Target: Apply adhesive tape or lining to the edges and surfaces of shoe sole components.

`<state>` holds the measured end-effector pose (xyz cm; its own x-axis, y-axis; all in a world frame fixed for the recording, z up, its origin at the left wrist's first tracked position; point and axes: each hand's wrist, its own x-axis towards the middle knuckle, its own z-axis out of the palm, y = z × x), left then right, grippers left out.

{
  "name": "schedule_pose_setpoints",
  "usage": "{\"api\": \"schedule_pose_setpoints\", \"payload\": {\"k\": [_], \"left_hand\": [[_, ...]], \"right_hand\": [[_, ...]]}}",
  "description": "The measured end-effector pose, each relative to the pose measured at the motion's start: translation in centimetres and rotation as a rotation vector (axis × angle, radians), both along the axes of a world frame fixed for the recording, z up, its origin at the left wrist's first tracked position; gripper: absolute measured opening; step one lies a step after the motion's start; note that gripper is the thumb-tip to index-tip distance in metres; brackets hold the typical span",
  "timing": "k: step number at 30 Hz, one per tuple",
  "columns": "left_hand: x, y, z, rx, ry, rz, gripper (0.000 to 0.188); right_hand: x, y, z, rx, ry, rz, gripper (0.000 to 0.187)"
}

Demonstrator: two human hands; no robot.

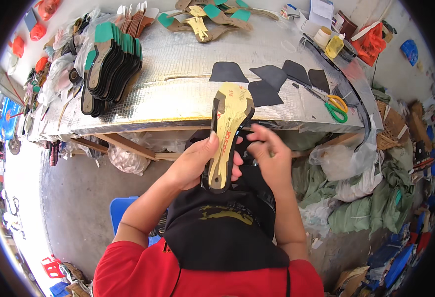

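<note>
My left hand (193, 161) is wrapped around a shoe insole (230, 123), its thumb on the upper face and fingertips showing at the far side. The insole is pale yellow with black edging, held upright over my lap at the table's front edge. Just right of it, my right hand (271, 157) has its fingers curled in toward the thumb; whatever they hold, if anything, is hidden. A black apron (222, 237) covers my lap. Beyond the insole, several black cut pieces (228, 72) lie on the silver-covered table (173, 99).
Black insoles with green ends (111, 64) are stacked at the table's left. More yellow and green insoles (200, 24) lie at the back. Scissors with green and yellow handles (335, 110) rest on the right, near a yellow bottle (334, 47). Plastic bags (343, 161) and green sacks crowd the right floor.
</note>
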<state>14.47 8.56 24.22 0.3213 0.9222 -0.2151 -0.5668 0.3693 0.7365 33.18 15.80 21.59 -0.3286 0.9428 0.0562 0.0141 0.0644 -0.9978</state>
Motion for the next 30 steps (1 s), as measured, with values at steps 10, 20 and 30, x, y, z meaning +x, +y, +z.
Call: {"api": "schedule_pose_setpoints", "payload": {"k": [10, 20, 30], "left_hand": [[0.3, -0.3, -2.0, 0.078, 0.18, -0.053, 0.05], [-3.0, -2.3, -2.2, 0.063, 0.21, 0.02, 0.021], [-24.7, 5.0, 5.7, 0.203, 2.106, 1.311, 0.059]], "right_hand": [[-2.7, -0.3, -0.8, -0.266, 0.341, 0.077, 0.016], [-4.2, 1.1, -2.6, -0.518, 0.482, 0.429, 0.033], [-1.1, 1.4, -7.1, -0.396, -0.032, 0.03, 0.022]]}}
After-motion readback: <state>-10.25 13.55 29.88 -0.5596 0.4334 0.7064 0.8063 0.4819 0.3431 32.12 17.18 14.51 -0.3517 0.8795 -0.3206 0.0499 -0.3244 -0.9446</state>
